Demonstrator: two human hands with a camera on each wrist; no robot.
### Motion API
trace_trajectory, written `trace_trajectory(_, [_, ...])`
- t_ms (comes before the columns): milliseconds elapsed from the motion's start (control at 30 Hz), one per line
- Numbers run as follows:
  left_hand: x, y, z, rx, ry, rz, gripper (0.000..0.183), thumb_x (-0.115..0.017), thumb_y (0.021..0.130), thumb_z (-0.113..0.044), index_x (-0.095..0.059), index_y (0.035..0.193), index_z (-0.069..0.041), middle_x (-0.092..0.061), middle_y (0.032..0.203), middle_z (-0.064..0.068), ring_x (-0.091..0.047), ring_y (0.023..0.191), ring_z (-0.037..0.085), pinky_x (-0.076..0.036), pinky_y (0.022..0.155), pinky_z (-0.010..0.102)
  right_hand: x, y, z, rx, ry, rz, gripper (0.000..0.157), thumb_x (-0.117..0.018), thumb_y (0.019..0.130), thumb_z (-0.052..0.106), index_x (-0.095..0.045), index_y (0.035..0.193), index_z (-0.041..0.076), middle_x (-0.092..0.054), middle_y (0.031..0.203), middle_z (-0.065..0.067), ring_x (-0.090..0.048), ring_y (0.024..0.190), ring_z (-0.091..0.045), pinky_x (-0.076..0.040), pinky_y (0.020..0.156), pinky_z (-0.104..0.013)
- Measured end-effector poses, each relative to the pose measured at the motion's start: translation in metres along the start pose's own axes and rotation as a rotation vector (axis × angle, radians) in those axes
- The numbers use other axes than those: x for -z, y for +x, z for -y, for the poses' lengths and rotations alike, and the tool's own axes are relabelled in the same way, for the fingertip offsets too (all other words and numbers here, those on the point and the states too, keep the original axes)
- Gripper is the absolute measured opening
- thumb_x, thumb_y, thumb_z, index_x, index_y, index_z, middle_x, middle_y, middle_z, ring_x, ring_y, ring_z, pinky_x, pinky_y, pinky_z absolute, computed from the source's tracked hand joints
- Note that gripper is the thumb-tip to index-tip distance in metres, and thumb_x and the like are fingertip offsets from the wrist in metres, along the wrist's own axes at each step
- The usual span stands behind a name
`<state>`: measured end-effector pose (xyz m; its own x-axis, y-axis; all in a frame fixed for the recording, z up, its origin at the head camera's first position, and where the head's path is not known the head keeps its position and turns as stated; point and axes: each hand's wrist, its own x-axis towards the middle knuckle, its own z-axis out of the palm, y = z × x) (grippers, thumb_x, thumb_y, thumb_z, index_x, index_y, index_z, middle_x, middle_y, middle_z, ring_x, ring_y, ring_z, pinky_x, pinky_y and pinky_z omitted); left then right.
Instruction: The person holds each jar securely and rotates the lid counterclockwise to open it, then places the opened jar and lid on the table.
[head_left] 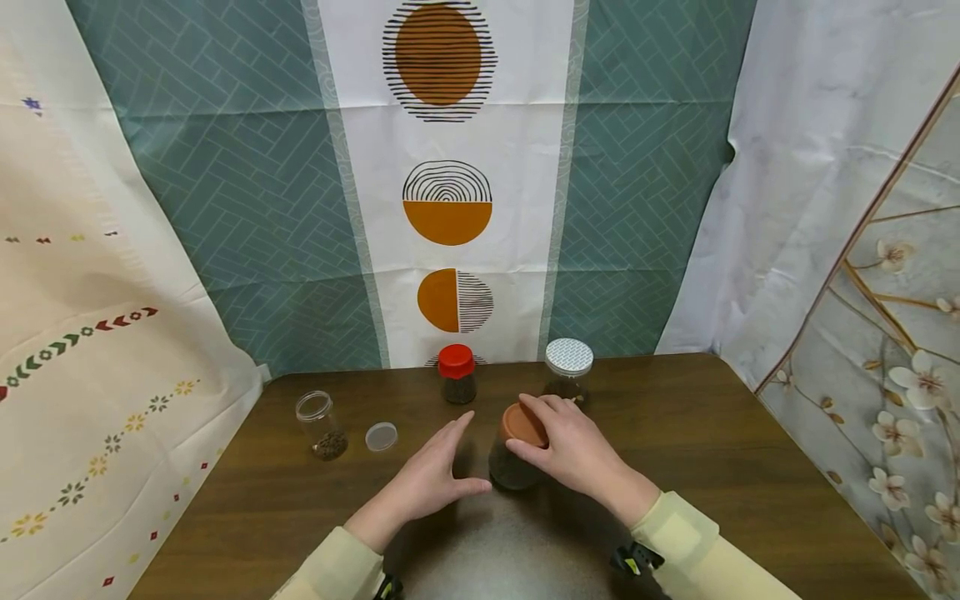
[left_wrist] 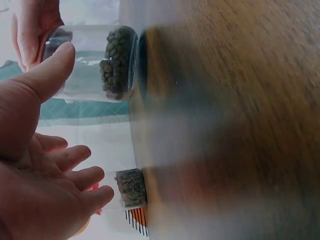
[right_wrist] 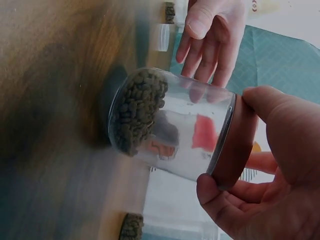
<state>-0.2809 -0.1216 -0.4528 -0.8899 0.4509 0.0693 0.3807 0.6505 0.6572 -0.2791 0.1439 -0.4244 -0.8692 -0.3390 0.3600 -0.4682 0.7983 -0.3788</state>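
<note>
My right hand (head_left: 576, 443) grips the terracotta-brown lid (right_wrist: 239, 142) of a clear jar (head_left: 512, 468), thumb on one side and fingers on the other. Dark brown pellets (right_wrist: 139, 111) fill the lower part of this jar, and its base is close to the tabletop. To the left of the jar, my left hand (head_left: 429, 477) is held with straight, spread fingers, its palm toward the glass. Nothing is in it. In the left wrist view, the left thumb (left_wrist: 56, 65) overlaps the jar's side.
Behind the hands stand a red-lidded jar (head_left: 458, 385) and a jar with a white patterned lid (head_left: 568, 357). On the left is an uncovered clear jar (head_left: 318, 425) with pellets at its bottom, next to a loose clear lid (head_left: 381, 437). Hanging cloths surround the wooden table (head_left: 720, 467).
</note>
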Motion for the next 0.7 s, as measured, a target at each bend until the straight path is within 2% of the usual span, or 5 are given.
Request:
trace_trajectory(233, [-0.001, 0.002, -0.002, -0.007, 0.002, 0.018, 0.11, -0.094, 0.09, -0.038, -0.029, 0.173, -0.007, -0.036, 0.175, 0.017, -0.038, 0.159, 0.04, -0.037, 0.123, 0.064, 0.0, -0.004, 0.001, -0.03, 0.062, 0.019, 0.073, -0.08, 0.1, 0.052, -0.061, 0.156, 0.01, -0.068, 0.136, -0.011, -0.063, 0.113, -0.027, -0.057, 0.09, -0.047])
trace_trajectory(500, [-0.004, 0.002, -0.002, -0.022, 0.006, 0.026, 0.11, -0.094, 0.09, -0.04, -0.03, 0.173, -0.006, -0.037, 0.175, 0.018, -0.039, 0.158, 0.042, -0.037, 0.122, 0.065, 0.0, -0.01, 0.0, -0.087, 0.213, 0.077, 0.074, -0.079, 0.101, 0.055, -0.06, 0.158, 0.011, -0.068, 0.138, -0.008, -0.065, 0.109, -0.021, -0.057, 0.09, -0.046])
trace_trajectory(700, [-0.005, 0.001, -0.004, -0.029, 0.017, 0.047, 0.11, -0.093, 0.09, -0.043, -0.031, 0.172, -0.006, -0.038, 0.174, 0.018, -0.041, 0.157, 0.042, -0.037, 0.122, 0.065, -0.002, -0.013, -0.001, -0.089, 0.247, 0.095, 0.072, -0.077, 0.102, 0.054, -0.059, 0.159, 0.014, -0.067, 0.136, -0.005, -0.064, 0.105, -0.017, -0.056, 0.089, -0.044])
